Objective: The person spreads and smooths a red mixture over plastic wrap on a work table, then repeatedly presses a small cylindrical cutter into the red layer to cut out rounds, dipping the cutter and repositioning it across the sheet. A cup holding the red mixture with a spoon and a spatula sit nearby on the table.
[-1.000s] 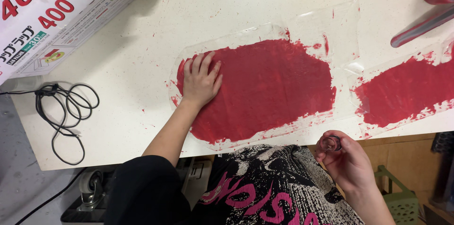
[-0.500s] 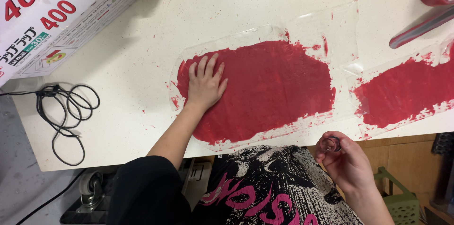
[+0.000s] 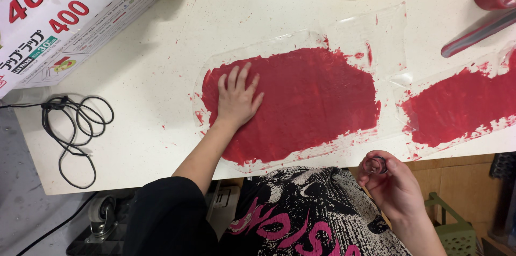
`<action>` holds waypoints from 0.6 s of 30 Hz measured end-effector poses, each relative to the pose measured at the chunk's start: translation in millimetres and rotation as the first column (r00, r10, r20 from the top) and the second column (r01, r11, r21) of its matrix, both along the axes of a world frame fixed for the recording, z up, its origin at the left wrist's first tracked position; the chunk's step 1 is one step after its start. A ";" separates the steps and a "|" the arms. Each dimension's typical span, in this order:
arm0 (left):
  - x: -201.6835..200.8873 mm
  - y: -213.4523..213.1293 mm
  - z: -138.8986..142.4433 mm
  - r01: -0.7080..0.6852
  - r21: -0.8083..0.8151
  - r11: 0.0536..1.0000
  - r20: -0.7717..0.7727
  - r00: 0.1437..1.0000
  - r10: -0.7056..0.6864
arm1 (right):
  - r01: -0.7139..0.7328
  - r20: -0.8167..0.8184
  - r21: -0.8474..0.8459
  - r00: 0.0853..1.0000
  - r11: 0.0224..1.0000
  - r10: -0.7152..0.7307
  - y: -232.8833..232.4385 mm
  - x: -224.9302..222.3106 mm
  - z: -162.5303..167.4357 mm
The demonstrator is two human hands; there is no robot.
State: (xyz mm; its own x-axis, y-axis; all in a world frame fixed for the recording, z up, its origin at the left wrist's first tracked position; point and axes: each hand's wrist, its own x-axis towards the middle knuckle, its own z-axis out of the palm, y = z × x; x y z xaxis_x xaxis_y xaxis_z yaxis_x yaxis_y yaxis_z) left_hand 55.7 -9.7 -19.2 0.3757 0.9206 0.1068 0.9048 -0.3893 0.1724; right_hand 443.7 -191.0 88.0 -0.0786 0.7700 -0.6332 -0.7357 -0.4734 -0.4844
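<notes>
head view | left hand [image 3: 236, 100] was laid flat, fingers spread, on the red spread [image 3: 301, 102] under clear film [image 3: 349, 27] on the white table [image 3: 161, 73] | right hand [image 3: 395, 186] was held below the table edge, fingertips pinching a small clear scrap [image 3: 374, 164] | black cable [image 3: 72, 127] was coiled at left

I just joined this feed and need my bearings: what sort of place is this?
Probably a kitchen or small food-prep workshop. A pale worktop carries red paste spread thin under clear film, with the left hand flat on it; a carton of cling film stands at the corner, and a second red sheet lies alongside.
</notes>
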 end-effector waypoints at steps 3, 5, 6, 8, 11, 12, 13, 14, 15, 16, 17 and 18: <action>-0.8 0.9 0.9 -0.051 0.017 0.999 -0.077 0.996 0.052 | 0.002 0.009 -0.019 1.000 1.000 -0.001 -0.5 1.8 -0.4; -1.2 1.0 2.2 -0.043 -0.011 0.999 -0.090 0.995 0.042 | -0.001 0.012 -0.028 1.000 1.000 0.001 -0.9 2.0 -0.2; -1.4 0.5 3.1 -0.037 -0.023 0.999 -0.078 0.996 0.035 | -0.004 0.001 -0.011 1.000 1.000 0.004 -1.0 1.8 0.0; -1.4 0.9 5.0 -0.021 -0.044 0.999 -0.054 0.998 0.018 | -0.007 -0.021 0.025 1.000 1.000 0.007 -0.6 0.8 0.2; 0.0 3.4 7.4 -0.081 -0.034 0.996 -0.089 0.993 0.078 | -0.020 0.002 0.012 1.000 1.000 0.020 0.8 -0.4 1.5; 0.3 4.4 8.3 -0.067 -0.043 0.997 -0.082 0.995 0.063 | -0.014 -0.002 0.006 1.000 1.000 0.014 1.4 -0.7 1.9; 0.4 4.5 9.0 -0.053 -0.053 0.997 -0.076 0.996 0.048 | -0.008 -0.006 -0.002 1.000 1.000 0.008 1.6 -0.9 2.7; 0.3 4.4 9.5 -0.039 -0.064 0.997 -0.069 0.997 0.034 | -0.003 -0.010 -0.011 1.000 1.000 0.003 1.6 -1.1 3.4; 0.3 4.0 10.1 -0.025 -0.076 0.997 -0.054 0.998 0.021 | -0.008 -0.001 -0.004 1.000 1.000 0.008 2.0 -1.3 3.8; 0.2 3.2 10.8 -0.012 -0.088 0.996 -0.039 0.999 0.008 | -0.013 0.008 0.002 1.000 1.000 0.013 2.2 -1.5 4.1; -0.1 2.6 11.2 0.002 -0.101 0.995 -0.025 1.000 -0.004 | -0.018 0.016 0.008 1.000 1.000 0.018 2.2 -1.6 4.5; -0.2 2.5 11.5 -0.023 -0.093 0.995 -0.048 0.999 0.019 | -0.019 0.013 0.005 1.000 1.000 0.019 2.1 -1.6 4.8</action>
